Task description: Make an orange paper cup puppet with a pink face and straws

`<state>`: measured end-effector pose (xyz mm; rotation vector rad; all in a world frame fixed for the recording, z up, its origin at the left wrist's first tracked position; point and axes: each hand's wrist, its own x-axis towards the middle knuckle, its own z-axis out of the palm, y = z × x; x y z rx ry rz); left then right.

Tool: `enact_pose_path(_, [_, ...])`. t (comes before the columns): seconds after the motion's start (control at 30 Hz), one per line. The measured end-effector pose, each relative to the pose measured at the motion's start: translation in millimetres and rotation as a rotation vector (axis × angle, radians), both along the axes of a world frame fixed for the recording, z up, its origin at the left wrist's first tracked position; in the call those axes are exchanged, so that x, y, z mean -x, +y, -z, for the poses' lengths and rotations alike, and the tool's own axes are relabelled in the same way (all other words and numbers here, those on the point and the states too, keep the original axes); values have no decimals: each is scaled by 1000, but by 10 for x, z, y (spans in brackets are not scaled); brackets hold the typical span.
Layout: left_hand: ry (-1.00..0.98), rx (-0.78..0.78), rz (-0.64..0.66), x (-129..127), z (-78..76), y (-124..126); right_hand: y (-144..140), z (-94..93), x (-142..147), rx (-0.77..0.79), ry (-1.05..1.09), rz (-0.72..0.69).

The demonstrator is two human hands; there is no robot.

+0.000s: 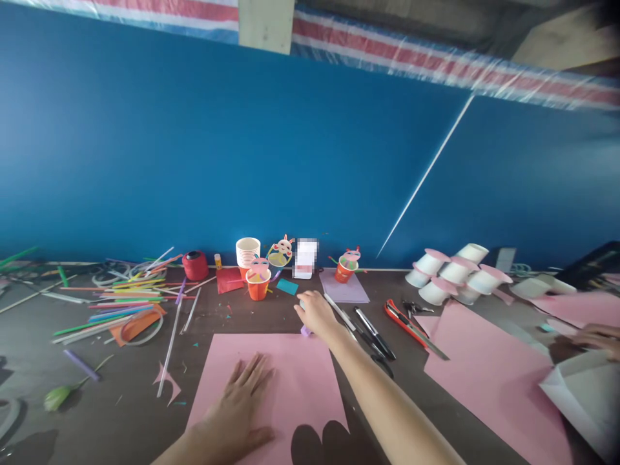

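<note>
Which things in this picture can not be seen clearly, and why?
- Small purple thing under the right hand, head view: the fingers cover most of it, so its kind and the grip are unclear.
- White card by the wall: its face is blurred out.
- Another person's hand at the right edge: cut off by the frame.
- Pink paper under the flat left hand: its near edge leaves the picture.

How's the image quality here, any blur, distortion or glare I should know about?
Head view: wide-angle bending bows the table edge and the wall seam; the right hand and left hand on the pink paper look slightly soft; a pixelated patch hides one item; lighting is even, no harsh glare.
</note>
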<state>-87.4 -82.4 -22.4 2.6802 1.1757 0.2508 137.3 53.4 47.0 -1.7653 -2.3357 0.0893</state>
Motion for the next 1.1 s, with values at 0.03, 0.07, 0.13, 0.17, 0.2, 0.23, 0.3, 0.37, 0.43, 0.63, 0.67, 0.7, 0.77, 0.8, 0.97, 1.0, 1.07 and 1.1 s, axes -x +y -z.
enact_pose_path(0.03, [-8, -5, -1, 7, 3, -1, 121, 33, 54, 1, -25, 6])
enact_pose_path(0.07, [-15, -9, -3, 15, 12, -3, 223, 68, 112, 4, -51, 11])
enact_pose_path(0.13, [-25, -16, -4, 29, 43, -4, 375, 135, 222, 7, -100, 23])
enact_pose_path(0.17, [-29, -20, -3, 35, 64, -4, 429, 164, 270, 8, -123, 31])
enact_pose_path(0.2, [-36, -27, -3, 40, 86, -2, 470, 188, 312, 9, -144, 40])
enact_pose_path(0.23, [-43, -33, -2, 44, 108, -1, 501, 209, 346, 9, -163, 47])
enact_pose_path(0.3, [-51, -39, -1, 47, 143, 2, 530, 239, 394, 4, -192, 53])
enact_pose_path(0.37, [-49, -26, -9, 43, 153, 4, 521, 259, 414, -2, -209, 46])
enact_pose_path(0.43, [-42, 5, -20, 36, 133, 4, 475, 273, 408, -8, -213, 31])
enact_pose_path(0.63, [-40, 115, -22, 17, -5, 16, 166, 319, 339, -58, -142, -46])
enact_pose_path(0.67, [-41, 128, -21, 13, -21, 18, 104, 332, 332, -67, -125, -66])
enact_pose_path(0.7, [-43, 139, -18, 11, -33, 17, 44, 346, 326, -75, -108, -84])
enact_pose_path(0.77, [-52, 161, -18, 8, -42, 13, -57, 373, 318, -89, -74, -112])
enact_pose_path(0.8, [-62, 172, -20, 9, -39, 10, -96, 381, 315, -96, -57, -120])
enact_pose_path(0.97, [-216, 290, -75, 22, -19, 62, -260, 307, 321, -145, 43, -131])
enact_pose_path(1.0, [-307, 326, -134, 19, -37, 99, -315, 270, 333, -156, 66, -135])
enact_pose_path(1.07, [-569, 411, -324, -2, -119, 199, -466, 190, 369, -178, 112, -153])
enact_pose_path(1.1, [-727, 467, -439, -21, -180, 258, -559, 154, 392, -185, 133, -170])
